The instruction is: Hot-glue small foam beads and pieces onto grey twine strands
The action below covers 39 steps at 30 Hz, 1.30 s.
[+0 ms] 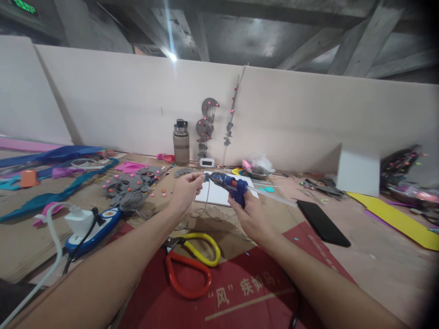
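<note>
My right hand is wrapped round the handle of a blue hot glue gun, with a clear glue stick jutting from its back end. The nozzle points left and meets the fingertips of my left hand. Those fingers are closed in a pinch on a small teal piece, largely hidden by the fingers and nozzle. A thin grey string hangs below it. Behind the glue gun lies a white sheet. Scissors with one yellow and one red handle rest nearer me on red-printed cardboard.
At left are a power strip with plugs and cables, and grey felt pieces with pink and orange dots. A bottle and a small digital clock stand at the back. A black phone lies at right.
</note>
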Each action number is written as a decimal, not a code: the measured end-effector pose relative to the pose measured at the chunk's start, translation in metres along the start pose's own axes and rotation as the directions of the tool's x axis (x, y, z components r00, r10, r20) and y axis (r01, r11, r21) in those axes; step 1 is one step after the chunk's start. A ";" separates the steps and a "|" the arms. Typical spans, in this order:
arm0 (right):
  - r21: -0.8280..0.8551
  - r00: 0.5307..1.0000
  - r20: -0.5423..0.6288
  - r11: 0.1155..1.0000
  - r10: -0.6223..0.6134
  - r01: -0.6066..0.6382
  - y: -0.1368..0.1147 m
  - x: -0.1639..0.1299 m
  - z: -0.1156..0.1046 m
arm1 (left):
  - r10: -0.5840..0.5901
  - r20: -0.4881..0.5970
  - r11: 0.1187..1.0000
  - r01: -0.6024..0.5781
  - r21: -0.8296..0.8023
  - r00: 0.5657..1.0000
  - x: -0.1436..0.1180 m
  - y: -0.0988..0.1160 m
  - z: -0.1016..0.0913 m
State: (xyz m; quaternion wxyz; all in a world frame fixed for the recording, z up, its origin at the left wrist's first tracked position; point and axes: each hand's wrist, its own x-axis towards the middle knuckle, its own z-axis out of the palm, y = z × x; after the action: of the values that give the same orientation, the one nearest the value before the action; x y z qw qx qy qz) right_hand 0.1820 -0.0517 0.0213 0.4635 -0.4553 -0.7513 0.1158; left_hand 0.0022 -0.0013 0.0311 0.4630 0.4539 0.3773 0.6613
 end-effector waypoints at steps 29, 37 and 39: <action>-0.017 1.000 -0.023 1.000 -0.007 0.006 0.000 -0.001 0.000 | 0.021 0.021 0.998 -0.023 0.065 1.000 -0.001 -0.001 -0.002; 0.017 1.000 -0.002 1.000 0.016 -0.016 -0.001 -0.002 0.000 | 0.015 -0.005 0.999 -0.015 0.050 1.000 -0.002 0.005 0.000; 0.020 1.000 -0.001 1.000 0.014 -0.014 -0.001 -0.002 0.000 | 0.006 -0.004 0.999 -0.006 0.041 1.000 -0.002 0.005 0.000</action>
State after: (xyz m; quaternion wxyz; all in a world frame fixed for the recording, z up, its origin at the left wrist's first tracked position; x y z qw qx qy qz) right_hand 0.1817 -0.0539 0.0210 0.4677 -0.4562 -0.7464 0.1263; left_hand 0.0008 -0.0052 0.0350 0.4509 0.4631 0.3905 0.6555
